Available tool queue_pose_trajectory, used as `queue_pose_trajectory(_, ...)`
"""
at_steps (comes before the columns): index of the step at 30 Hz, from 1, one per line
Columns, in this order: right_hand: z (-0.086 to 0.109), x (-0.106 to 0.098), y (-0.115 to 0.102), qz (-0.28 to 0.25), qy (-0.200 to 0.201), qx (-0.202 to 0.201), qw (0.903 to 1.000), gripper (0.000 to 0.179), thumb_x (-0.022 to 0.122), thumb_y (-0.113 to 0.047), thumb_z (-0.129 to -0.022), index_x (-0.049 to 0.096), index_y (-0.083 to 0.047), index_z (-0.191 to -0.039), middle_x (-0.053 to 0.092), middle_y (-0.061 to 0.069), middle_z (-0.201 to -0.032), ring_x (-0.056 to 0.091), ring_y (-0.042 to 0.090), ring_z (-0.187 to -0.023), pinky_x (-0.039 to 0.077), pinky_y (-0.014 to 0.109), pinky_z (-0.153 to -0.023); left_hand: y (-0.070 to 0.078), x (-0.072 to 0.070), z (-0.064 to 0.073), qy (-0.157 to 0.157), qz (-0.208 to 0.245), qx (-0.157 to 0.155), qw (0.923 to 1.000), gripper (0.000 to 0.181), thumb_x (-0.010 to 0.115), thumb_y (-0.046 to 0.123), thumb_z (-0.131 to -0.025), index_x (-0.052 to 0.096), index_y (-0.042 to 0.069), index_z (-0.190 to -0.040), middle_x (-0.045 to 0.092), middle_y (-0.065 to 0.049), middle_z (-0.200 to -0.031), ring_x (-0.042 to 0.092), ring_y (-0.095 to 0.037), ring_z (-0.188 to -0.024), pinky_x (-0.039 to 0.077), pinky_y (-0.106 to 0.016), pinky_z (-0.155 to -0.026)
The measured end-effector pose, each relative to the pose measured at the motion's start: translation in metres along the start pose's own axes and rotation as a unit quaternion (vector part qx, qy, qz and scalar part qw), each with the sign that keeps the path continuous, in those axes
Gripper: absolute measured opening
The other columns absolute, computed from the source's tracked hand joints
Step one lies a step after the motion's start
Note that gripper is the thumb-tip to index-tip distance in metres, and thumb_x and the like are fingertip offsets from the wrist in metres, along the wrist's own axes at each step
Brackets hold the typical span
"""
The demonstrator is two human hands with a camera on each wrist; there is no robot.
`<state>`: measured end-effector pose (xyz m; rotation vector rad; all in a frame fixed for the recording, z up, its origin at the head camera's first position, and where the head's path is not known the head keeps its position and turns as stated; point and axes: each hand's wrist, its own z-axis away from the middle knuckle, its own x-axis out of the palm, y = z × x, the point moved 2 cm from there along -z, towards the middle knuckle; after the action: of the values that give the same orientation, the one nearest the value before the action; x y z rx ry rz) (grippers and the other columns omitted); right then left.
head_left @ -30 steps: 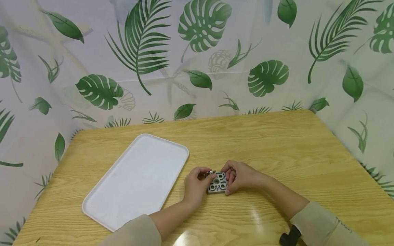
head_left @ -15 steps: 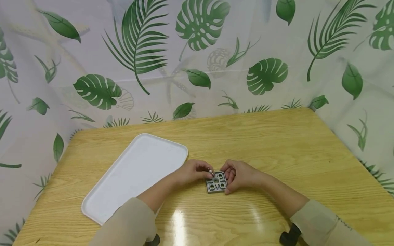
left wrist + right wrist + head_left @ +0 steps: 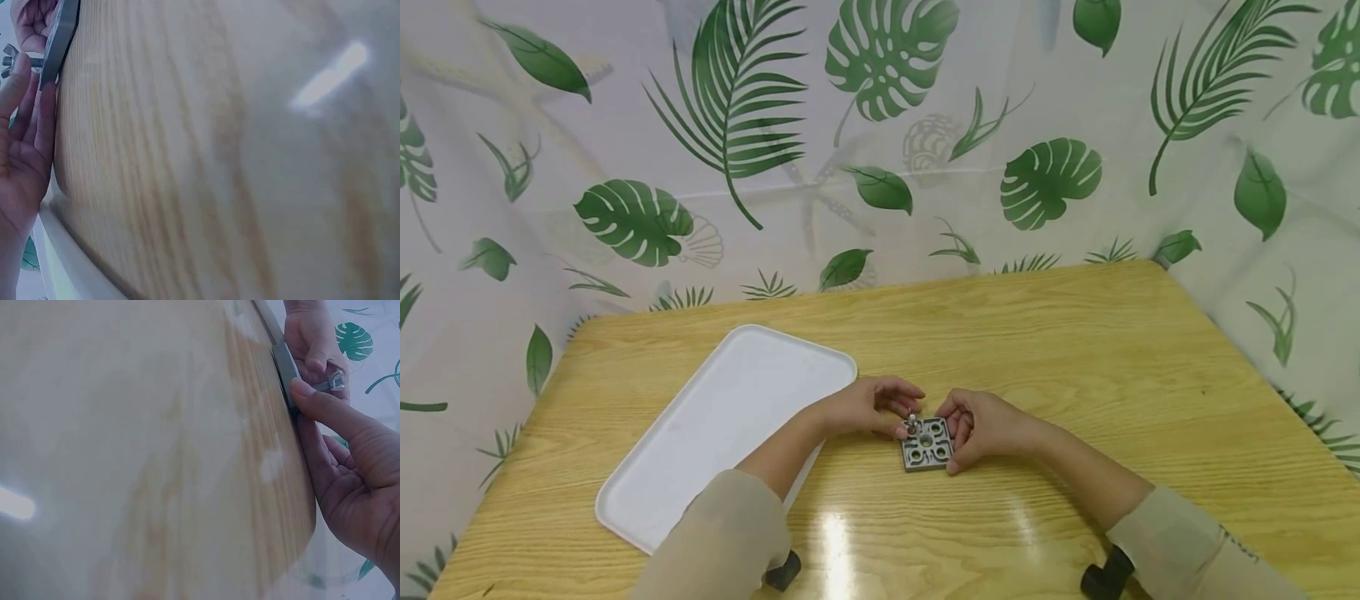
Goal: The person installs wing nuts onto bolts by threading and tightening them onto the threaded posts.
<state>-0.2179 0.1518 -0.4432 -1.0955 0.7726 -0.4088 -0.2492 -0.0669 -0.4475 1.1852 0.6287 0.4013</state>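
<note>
A small square grey metal plate [image 3: 927,454] with round holes lies close over the table. From its far left corner a threaded bolt stands up with a wing nut [image 3: 912,421] on it; thread shows on both sides of the nut in the left wrist view. My left hand [image 3: 868,407] is around the wing nut, its thumb tip beside the nut and its fingers spread apart behind. On the opposite side, my right hand [image 3: 988,427] pinches the plate's right edge between thumb and fingers. The right wrist view shows that thumb [image 3: 304,389] on the plate's face.
A white rectangular tray [image 3: 662,433] lies to the left, partly under my left forearm in the head view. Wooden tabletop [image 3: 1060,333] stretches around the plate. Leaf-printed cloth [image 3: 955,192] hangs behind the table and at its sides.
My left hand swung from the plate's left side to behind the wing nut, closed on the nut, then spread its fingers. My right hand keeps its grip and the plate stays in place.
</note>
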Motion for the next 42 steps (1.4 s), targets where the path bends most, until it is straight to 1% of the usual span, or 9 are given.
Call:
queue_pose_trajectory(3,-0.001,0.000,-0.001,-0.001,0.002,0.002,1.0000,0.063,0.085,-0.004,-0.065,0.047,0.009,-0.114,0.058,0.010,-0.085,0.059,0.016,-0.071,0.051,0.022,-0.062,-0.003,0.005,0.008,0.072,0.009,0.009,0.9973,0.058,0.075,0.004,-0.079,0.050,0.002,-0.131,0.060,-0.011,-0.119,0.059,-0.019,-0.107,0.050,-0.028,-0.089)
queue_pose_trajectory(6,-0.001,0.002,0.000,-0.004,0.005,0.000,1.0000,0.063,0.085,-0.004,-0.064,0.048,0.009,-0.113,0.058,0.010,-0.085,0.059,0.016,-0.071,0.051,0.022,-0.062,-0.007,0.020,0.018,0.168,0.012,0.009,0.9857,0.053,0.079,0.009,-0.076,0.054,0.000,-0.123,0.062,-0.011,-0.112,0.062,-0.021,-0.101,0.050,-0.027,-0.086)
queue_pose_trajectory(10,-0.001,0.002,0.003,-0.001,0.010,-0.001,0.9999,0.061,0.086,-0.004,-0.064,0.049,0.008,-0.111,0.059,0.009,-0.083,0.059,0.015,-0.070,0.051,0.022,-0.062,-0.008,0.049,0.030,0.291,-0.017,0.025,0.9561,0.042,0.081,0.018,-0.075,0.060,0.002,-0.109,0.062,-0.008,-0.106,0.062,-0.020,-0.095,0.051,-0.026,-0.083)
queue_pose_trajectory(14,-0.001,0.001,0.004,0.007,0.012,-0.001,0.9999,0.061,0.086,-0.006,-0.064,0.049,0.007,-0.112,0.059,0.008,-0.081,0.060,0.013,-0.070,0.051,0.022,-0.062,-0.004,0.069,0.032,0.376,-0.062,0.061,0.9224,0.036,0.081,0.022,-0.075,0.062,0.005,-0.101,0.060,-0.005,-0.101,0.060,-0.020,-0.094,0.050,-0.027,-0.084)
queue_pose_trajectory(17,-0.001,0.001,0.003,0.011,0.014,0.001,0.9998,0.061,0.086,-0.008,-0.064,0.050,0.006,-0.112,0.059,0.007,-0.081,0.060,0.012,-0.070,0.051,0.023,-0.062,-0.003,0.075,0.029,0.405,-0.075,0.077,0.9079,0.035,0.080,0.021,-0.076,0.062,0.006,-0.101,0.060,-0.005,-0.100,0.060,-0.019,-0.093,0.051,-0.027,-0.083)
queue_pose_trajectory(26,-0.001,0.001,0.004,0.013,0.018,0.003,0.9997,0.062,0.086,-0.007,-0.064,0.049,0.005,-0.113,0.059,0.007,-0.082,0.060,0.015,-0.070,0.051,0.023,-0.062,0.001,0.076,0.024,0.441,-0.121,0.102,0.8833,0.030,0.080,0.023,-0.076,0.064,0.007,-0.096,0.062,-0.004,-0.093,0.060,-0.018,-0.084,0.052,-0.026,-0.076)
queue_pose_trajectory(36,0.000,0.001,0.004,0.012,0.018,-0.002,0.9998,0.061,0.086,-0.007,-0.064,0.050,0.006,-0.112,0.060,0.007,-0.079,0.060,0.017,-0.070,0.051,0.023,-0.061,0.004,0.074,0.023,0.444,-0.139,0.109,0.8787,0.023,0.078,0.023,-0.078,0.067,0.009,-0.092,0.064,-0.001,-0.089,0.061,-0.016,-0.081,0.051,-0.025,-0.073)
queue_pose_trajectory(39,0.000,0.002,0.004,0.010,0.020,-0.001,0.9998,0.061,0.086,-0.008,-0.064,0.050,0.005,-0.112,0.059,0.006,-0.079,0.059,0.017,-0.070,0.051,0.023,-0.061,0.002,0.072,0.023,0.428,-0.119,0.109,0.8894,0.020,0.076,0.022,-0.081,0.067,0.008,-0.092,0.065,-0.001,-0.089,0.060,-0.016,-0.083,0.051,-0.024,-0.074)
queue_pose_trajectory(42,0.000,0.003,0.003,0.011,0.020,0.002,0.9997,0.061,0.086,-0.008,-0.064,0.050,0.005,-0.112,0.059,0.007,-0.080,0.059,0.017,-0.071,0.051,0.023,-0.061,0.000,0.068,0.024,0.394,-0.086,0.091,0.9104,0.019,0.074,0.021,-0.083,0.068,0.008,-0.095,0.065,-0.002,-0.093,0.059,-0.016,-0.086,0.050,-0.023,-0.075)
